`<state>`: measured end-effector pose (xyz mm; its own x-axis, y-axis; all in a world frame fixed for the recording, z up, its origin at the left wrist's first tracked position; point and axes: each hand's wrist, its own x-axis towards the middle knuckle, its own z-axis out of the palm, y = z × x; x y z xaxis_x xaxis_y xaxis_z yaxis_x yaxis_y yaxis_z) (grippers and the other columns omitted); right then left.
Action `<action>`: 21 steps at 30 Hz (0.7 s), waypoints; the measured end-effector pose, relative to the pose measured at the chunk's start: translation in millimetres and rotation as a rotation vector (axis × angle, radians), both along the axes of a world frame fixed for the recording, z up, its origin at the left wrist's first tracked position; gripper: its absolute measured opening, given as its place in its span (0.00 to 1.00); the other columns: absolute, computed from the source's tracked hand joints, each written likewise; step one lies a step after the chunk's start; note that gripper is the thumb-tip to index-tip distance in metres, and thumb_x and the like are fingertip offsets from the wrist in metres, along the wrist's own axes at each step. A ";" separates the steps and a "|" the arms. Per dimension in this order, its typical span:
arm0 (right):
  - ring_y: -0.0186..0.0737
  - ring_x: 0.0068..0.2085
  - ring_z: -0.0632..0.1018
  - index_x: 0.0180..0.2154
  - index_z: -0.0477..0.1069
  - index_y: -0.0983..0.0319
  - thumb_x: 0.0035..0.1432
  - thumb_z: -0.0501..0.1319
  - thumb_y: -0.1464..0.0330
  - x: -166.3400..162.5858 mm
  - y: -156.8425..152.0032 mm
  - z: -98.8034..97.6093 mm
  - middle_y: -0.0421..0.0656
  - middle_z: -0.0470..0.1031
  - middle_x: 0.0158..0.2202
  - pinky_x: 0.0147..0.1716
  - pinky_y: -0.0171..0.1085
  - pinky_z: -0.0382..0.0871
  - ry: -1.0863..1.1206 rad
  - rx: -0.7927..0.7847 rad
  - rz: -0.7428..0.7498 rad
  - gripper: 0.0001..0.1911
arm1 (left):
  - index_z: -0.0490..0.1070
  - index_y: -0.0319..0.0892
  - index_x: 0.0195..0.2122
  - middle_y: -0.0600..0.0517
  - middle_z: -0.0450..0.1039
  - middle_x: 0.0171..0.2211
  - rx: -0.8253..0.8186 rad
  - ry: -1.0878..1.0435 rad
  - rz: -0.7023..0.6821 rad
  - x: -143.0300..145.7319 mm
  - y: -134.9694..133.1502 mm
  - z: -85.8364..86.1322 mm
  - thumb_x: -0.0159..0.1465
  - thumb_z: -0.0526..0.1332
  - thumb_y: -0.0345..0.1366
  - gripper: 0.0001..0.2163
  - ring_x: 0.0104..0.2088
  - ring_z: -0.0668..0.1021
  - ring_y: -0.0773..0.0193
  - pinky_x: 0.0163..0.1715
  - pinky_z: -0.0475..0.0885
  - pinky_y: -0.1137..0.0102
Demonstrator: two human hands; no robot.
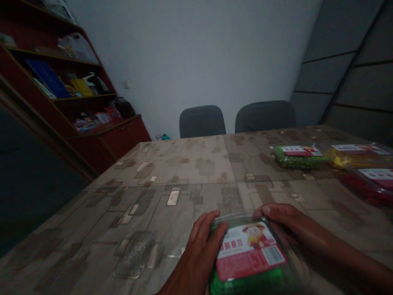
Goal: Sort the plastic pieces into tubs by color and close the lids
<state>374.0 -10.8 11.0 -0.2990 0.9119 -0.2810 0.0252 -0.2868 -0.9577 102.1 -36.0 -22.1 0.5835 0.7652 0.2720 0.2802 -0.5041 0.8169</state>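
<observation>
A clear plastic box (245, 276) with bright green contents sits at the front of the table, close to me. Its lid carries a white and red label with a cartoon figure in a hat and a barcode. My left hand (202, 241) grips the box's left side, thumb over the lid's edge and fingers along the outer wall. Against the far right corner and right side is my right hand (285, 219), its fingers curled around the edge. The underside of the box is hidden.
At the right stand three more labelled clear boxes: a green one (299, 157), a yellow one (357, 155) and a red one (371, 186). A patterned cloth covers the table (172, 164). Two grey chairs (202, 121) are behind it. A wooden shelf unit (107, 135) stands left.
</observation>
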 end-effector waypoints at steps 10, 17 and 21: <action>0.35 0.25 0.70 0.30 0.68 0.62 0.53 0.59 0.43 -10.4 -0.6 12.8 0.39 0.72 0.24 0.27 0.35 0.63 -0.071 0.003 -0.030 0.27 | 0.68 0.53 0.60 0.43 0.58 0.65 -0.058 -0.141 0.193 13.0 -9.8 -2.6 0.60 0.63 0.51 0.26 0.65 0.56 0.40 0.63 0.44 0.50; 0.37 0.28 0.72 0.30 0.69 0.62 0.54 0.59 0.44 -9.7 2.6 9.1 0.41 0.73 0.26 0.29 0.35 0.66 -0.054 -0.004 -0.027 0.26 | 0.68 0.54 0.59 0.43 0.59 0.65 -0.032 -0.185 0.269 16.1 -15.7 -3.8 0.63 0.61 0.48 0.23 0.64 0.57 0.40 0.63 0.43 0.50; 0.34 0.24 0.70 0.31 0.71 0.63 0.57 0.58 0.47 -2.3 -0.8 0.7 0.39 0.71 0.23 0.25 0.33 0.64 -0.012 -0.036 0.000 0.24 | 0.69 0.54 0.58 0.45 0.58 0.65 -0.067 -0.194 0.296 15.6 -18.5 -5.4 0.61 0.63 0.48 0.23 0.65 0.56 0.40 0.63 0.43 0.49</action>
<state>371.7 -11.7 11.7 -0.2951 0.9014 -0.3169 0.0369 -0.3207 -0.9465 117.7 -54.5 -27.5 0.2761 0.9132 0.2998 0.2424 -0.3680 0.8977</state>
